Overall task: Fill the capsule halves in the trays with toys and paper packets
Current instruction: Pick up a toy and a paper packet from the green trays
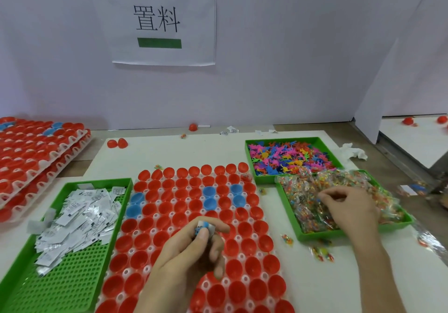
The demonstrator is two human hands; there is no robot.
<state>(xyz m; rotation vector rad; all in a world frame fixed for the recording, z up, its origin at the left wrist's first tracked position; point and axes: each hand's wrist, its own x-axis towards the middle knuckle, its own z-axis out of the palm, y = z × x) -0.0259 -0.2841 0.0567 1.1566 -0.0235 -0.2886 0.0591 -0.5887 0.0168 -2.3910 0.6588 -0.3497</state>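
Note:
A white tray (283,270) of red and a few blue capsule halves (180,207) lies in front of me. My left hand (191,252) hovers over its middle, pinching a white paper packet and a small blue toy (203,227) between thumb and fingers. My right hand (349,207) reaches into the green tray of clear packets (303,235) holding coloured bits, fingers curled among the packets (308,198); whether it grips one is unclear. A green tray with white paper packets (80,212) sits at the left. Another green tray of coloured plastic toys (288,156) is behind.
Stacked trays of filled red capsule halves (31,157) stand at far left. Loose red halves (117,143) and a few stray packets (321,255) lie on the white board. A crumpled tissue (352,152) sits at the right, near the table's gap.

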